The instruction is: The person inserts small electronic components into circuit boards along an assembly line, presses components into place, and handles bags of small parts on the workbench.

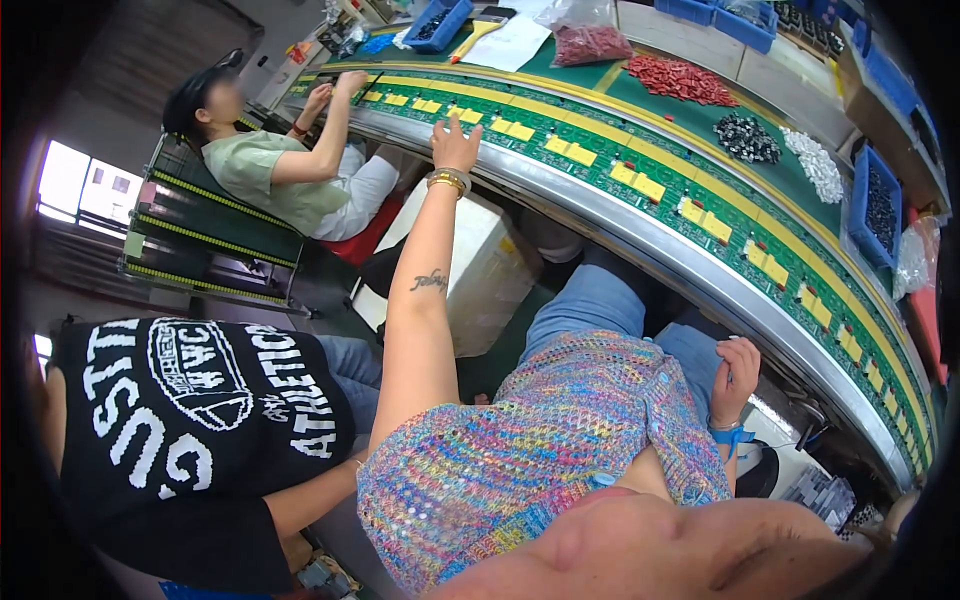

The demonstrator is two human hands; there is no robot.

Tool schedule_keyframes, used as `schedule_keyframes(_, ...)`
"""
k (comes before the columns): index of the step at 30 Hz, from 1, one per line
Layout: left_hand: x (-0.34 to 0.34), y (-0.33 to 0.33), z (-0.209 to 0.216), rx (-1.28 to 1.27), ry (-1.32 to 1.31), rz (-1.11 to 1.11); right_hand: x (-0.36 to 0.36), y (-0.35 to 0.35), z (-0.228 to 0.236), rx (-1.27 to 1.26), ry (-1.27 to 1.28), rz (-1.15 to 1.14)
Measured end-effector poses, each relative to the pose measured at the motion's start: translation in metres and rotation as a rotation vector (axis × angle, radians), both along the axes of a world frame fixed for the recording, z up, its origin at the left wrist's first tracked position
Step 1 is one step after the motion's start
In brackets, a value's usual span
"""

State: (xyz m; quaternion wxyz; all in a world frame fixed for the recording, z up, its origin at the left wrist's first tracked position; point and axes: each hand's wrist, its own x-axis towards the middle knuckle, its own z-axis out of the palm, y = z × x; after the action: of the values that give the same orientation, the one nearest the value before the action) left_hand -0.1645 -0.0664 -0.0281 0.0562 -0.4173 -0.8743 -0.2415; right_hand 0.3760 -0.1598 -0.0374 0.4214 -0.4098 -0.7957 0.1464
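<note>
My left hand [456,147] reaches out to the near edge of a long row of green circuit boards [527,117]. Its fingers are spread, and nothing shows in them. Yellow rectangular parts [512,130] sit in pairs on the boards, some with small red pieces beside them. My right hand [736,378], with a blue band at the wrist, is by the metal rail, low near my lap. Its fingers are curled in, so whatever they may hold is hidden.
Beyond the boards lie piles of red [680,80], black [748,137] and white parts [813,163]. Blue bins [876,205] and a yellow-handled brush [482,36] are there too. One person [285,165] works at the line's far left; another person in black [200,420] is beside me.
</note>
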Motion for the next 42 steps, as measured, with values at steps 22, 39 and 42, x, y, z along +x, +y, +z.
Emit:
schedule_keyframes(22,0.063,0.017,-0.010,0.197,0.275,-0.695,-0.018,-0.009,0.012,-0.177,0.007,0.082)
schedule_keyframes(39,0.087,0.026,-0.020,0.294,0.190,-0.527,-0.031,0.000,0.014,-0.252,-0.071,0.134)
schedule_keyframes(42,0.086,0.048,-0.010,0.292,0.141,-0.552,-0.030,0.000,0.013,-0.255,-0.076,0.139)
